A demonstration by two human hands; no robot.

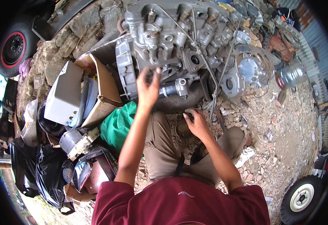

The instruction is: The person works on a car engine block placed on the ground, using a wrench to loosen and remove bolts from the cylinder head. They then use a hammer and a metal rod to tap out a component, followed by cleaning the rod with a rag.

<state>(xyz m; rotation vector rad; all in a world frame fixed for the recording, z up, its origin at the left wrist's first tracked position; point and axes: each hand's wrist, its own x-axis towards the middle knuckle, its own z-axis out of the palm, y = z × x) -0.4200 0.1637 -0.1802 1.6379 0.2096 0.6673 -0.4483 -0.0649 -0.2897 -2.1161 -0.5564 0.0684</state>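
Note:
A large grey, grimy engine (171, 41) lies in front of me. My left hand (148, 88) is raised at its near left side, thumb and fingers apart with nothing seen between them. Just right of that hand is a dark and silver cylindrical part (169, 90), mounted low on the engine. My right hand (198, 123) hovers between my knees, below the engine's near edge. Its fingers are loosely bent and apart, and no held thing shows. A dark rounded object (183, 129), perhaps a shoe, is beside its fingertips. Under the engine sits a black tyre (179, 103).
To the left stand an open cardboard box (105, 84) with a white casing (63, 93), a green bag (119, 123) and black plastic bags (51, 168). On the right, rubble ground (272, 142) holds a clear plastic jug (292, 77) and a white-rimmed wheel (302, 198).

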